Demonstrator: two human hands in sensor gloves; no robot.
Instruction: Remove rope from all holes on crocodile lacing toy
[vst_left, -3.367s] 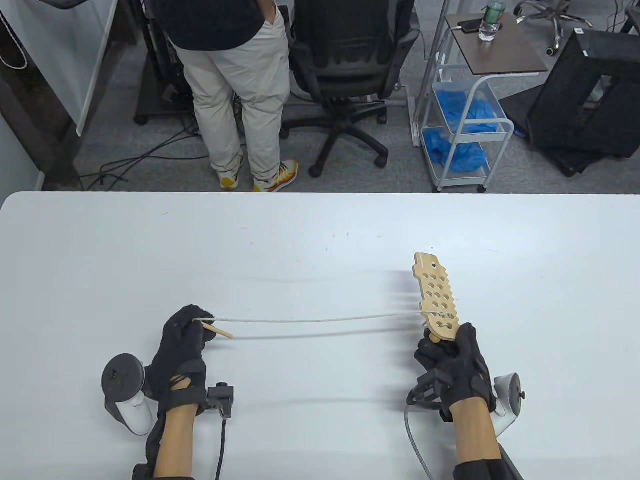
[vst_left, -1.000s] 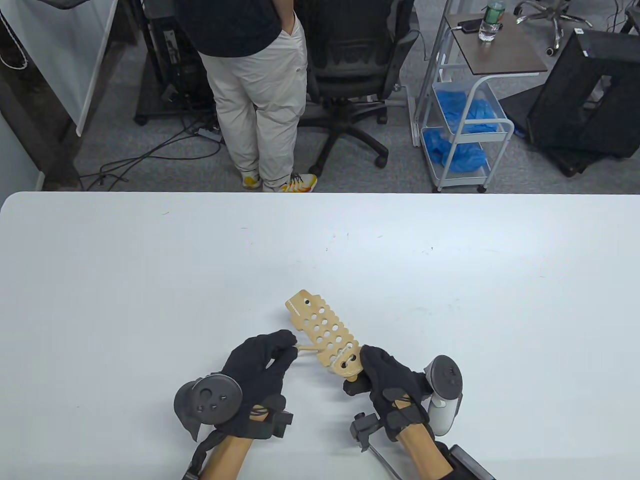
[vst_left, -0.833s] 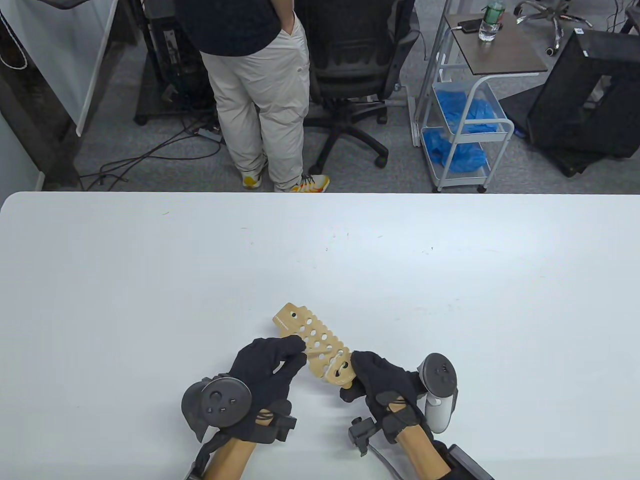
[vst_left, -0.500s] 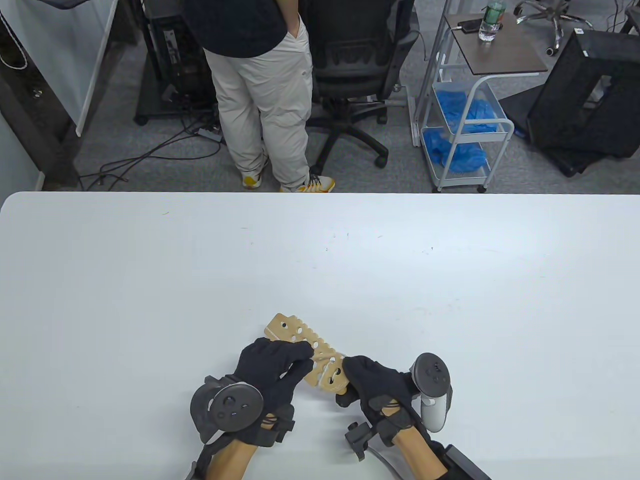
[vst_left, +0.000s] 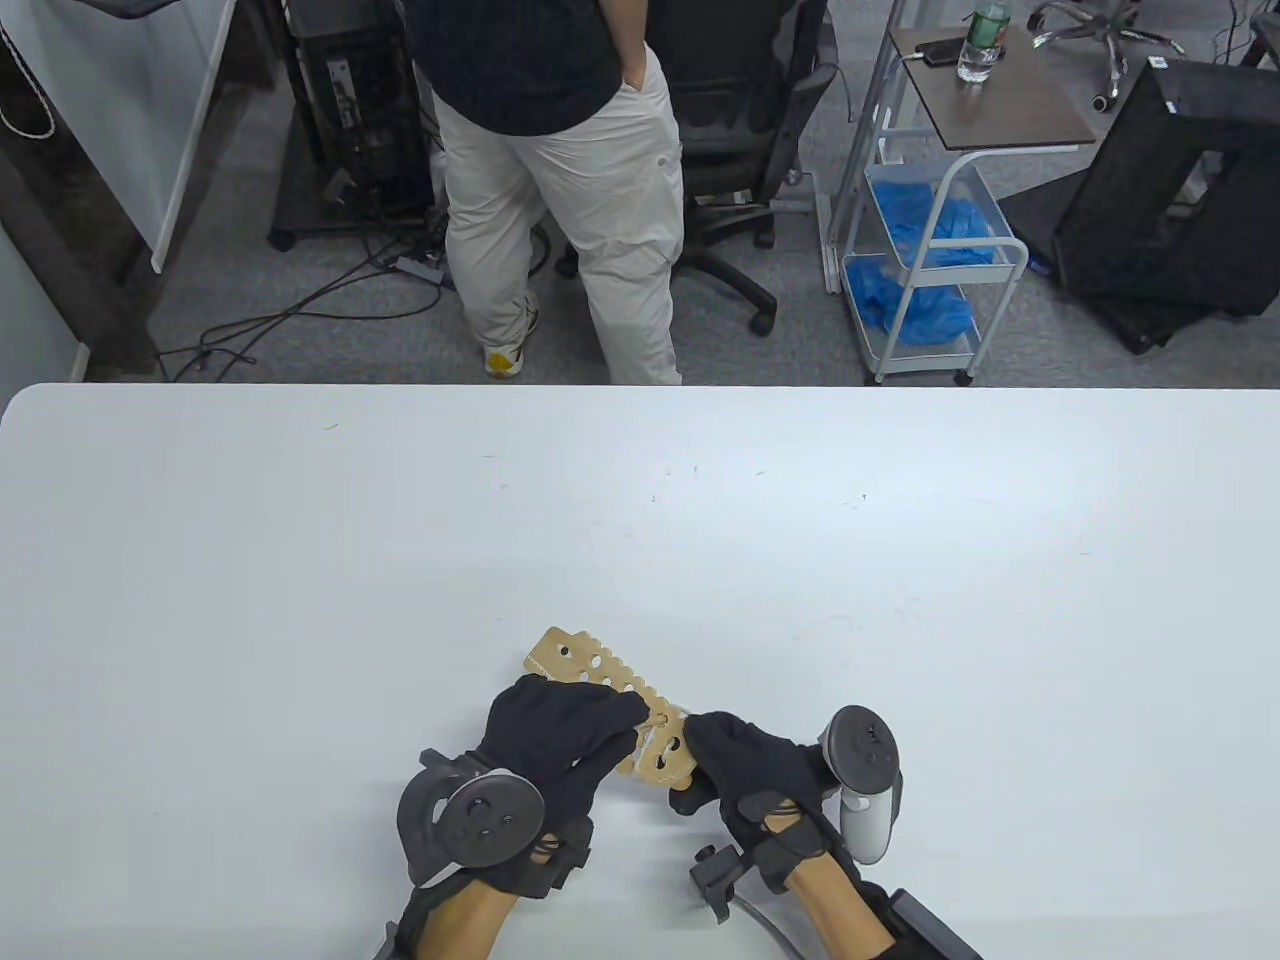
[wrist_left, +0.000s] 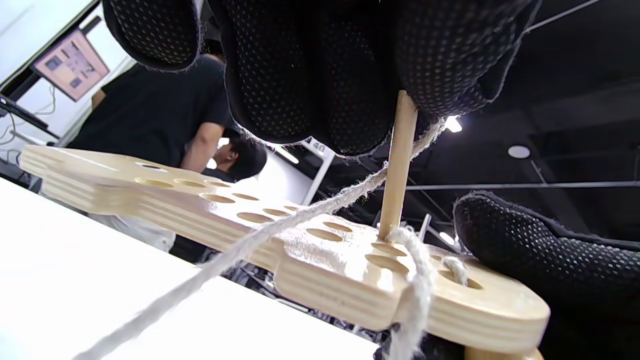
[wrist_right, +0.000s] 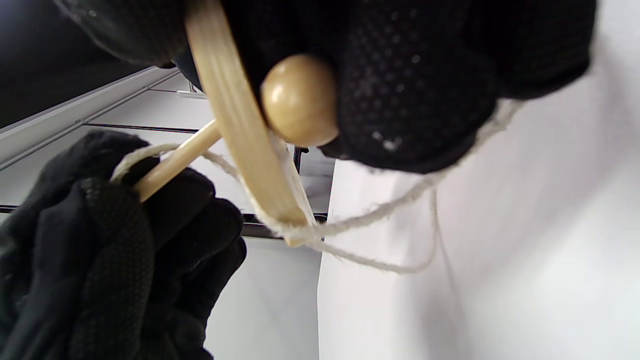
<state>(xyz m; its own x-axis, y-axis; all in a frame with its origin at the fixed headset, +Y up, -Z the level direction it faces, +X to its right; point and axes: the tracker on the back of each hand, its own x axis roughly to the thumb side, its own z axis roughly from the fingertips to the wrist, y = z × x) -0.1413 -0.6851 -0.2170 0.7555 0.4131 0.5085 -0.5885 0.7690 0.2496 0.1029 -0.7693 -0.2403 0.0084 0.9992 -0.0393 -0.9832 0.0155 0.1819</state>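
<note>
Left hand (vst_left: 560, 735), near the table's (vst_left: 300, 600) 6 o'clock edge, pinches the wooden lacing needle (wrist_left: 399, 165) between its fingertips (wrist_left: 310, 75); the table view hides this needle under the glove, while the left wrist view shows it standing upright with its lower tip in a hole of the crocodile lacing toy (vst_left: 610, 705). Right hand (vst_left: 755, 775), just at 3 o'clock of the left, grips the toy's near end, fingers closed around it. From that grip the board extends toward 10 o'clock, lifted off the tabletop as the left wrist view shows.

Rope (wrist_left: 260, 235), barely visible from above, appears in the left wrist view running from the needle's top down past the board's edge, and also looped through the holes nearest the right hand. Only the right wrist view shows a round wooden bead (wrist_right: 299, 100) against the board's edge under the right fingers, with slack rope trailing below.

Which hole the needle enters cannot be told; the toy's middle holes are covered by the left hand from above. Beyond the table's 12 o'clock edge stands a person (vst_left: 560, 150), head cut off.
</note>
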